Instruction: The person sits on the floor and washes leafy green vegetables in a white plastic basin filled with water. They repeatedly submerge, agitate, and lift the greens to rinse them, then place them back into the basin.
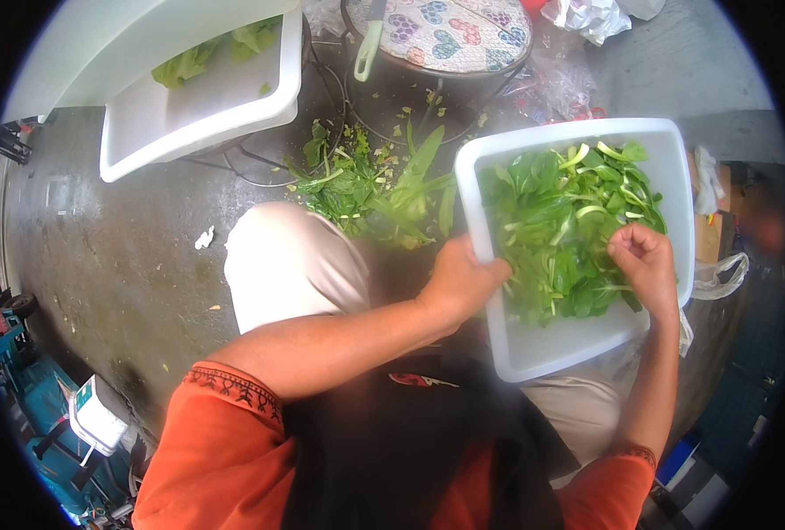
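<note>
A white plastic tub (571, 358) at my right holds a heap of leafy greens (565, 212) with pale cut stems. My left hand (462, 281) grips the tub's near left rim, its thumb over the edge. Above the right side of the heap is my right hand (644, 262), fingers curled and thumb against them. Whether a leaf or stem is pinched there cannot be made out. Part of the heap looks blurred.
Discarded leaves and trimmings (372, 185) litter the wet floor (134, 225). A round stool with a heart-patterned cover (459, 33) bears a green-handled knife (369, 50). Another white tub (200, 142) at upper left holds lettuce-like leaves (187, 63). Plastic bags (558, 79) lie beyond.
</note>
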### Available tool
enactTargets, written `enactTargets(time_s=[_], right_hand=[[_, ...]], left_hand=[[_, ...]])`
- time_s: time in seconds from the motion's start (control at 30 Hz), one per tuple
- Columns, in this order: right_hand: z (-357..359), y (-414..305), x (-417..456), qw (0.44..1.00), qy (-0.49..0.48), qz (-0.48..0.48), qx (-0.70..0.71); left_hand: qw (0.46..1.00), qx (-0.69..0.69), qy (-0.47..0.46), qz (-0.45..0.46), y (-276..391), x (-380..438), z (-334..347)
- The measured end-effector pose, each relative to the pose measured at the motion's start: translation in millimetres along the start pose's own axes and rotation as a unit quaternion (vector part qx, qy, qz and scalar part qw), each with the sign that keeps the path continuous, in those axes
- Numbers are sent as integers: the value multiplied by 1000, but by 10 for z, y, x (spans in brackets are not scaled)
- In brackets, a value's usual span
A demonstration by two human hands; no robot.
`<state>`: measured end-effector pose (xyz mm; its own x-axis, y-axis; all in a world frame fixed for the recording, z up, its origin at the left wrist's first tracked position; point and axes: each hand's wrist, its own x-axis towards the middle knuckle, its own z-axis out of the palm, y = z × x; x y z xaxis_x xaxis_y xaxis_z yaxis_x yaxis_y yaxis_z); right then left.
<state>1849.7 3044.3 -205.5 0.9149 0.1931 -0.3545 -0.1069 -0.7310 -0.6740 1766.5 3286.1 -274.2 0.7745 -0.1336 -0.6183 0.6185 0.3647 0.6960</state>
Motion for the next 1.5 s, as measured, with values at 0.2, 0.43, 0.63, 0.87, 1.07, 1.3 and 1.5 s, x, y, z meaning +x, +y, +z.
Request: enactTargets(time_s=[0.2, 0.43, 0.63, 0.87, 1.07, 1.3, 1.5], right_hand=[[-111, 189, -21, 996, 3, -47, -78], [-311, 66, -44, 988, 138, -54, -35], [-396, 264, -60, 965, 217, -127, -77], [-287, 218, 6, 962, 130, -32, -238], [10, 125, 182, 917, 42, 13, -397], [-14, 200, 236, 908, 144, -21, -393], [-439, 332, 100, 894, 249, 27, -372]], left_hand=[[999, 39, 10, 4, -98, 61, 7], [1000, -25, -3, 2, -46, 57, 23], [1000, -9, -15, -16, -70, 63, 16], [1000, -31, 4, 0, -93, 54, 40], [1000, -11, 10, -15, -47, 51, 68], [1000, -8, 5, -22, -32, 43, 56], [999, -37, 16, 10, -76, 30, 98]])
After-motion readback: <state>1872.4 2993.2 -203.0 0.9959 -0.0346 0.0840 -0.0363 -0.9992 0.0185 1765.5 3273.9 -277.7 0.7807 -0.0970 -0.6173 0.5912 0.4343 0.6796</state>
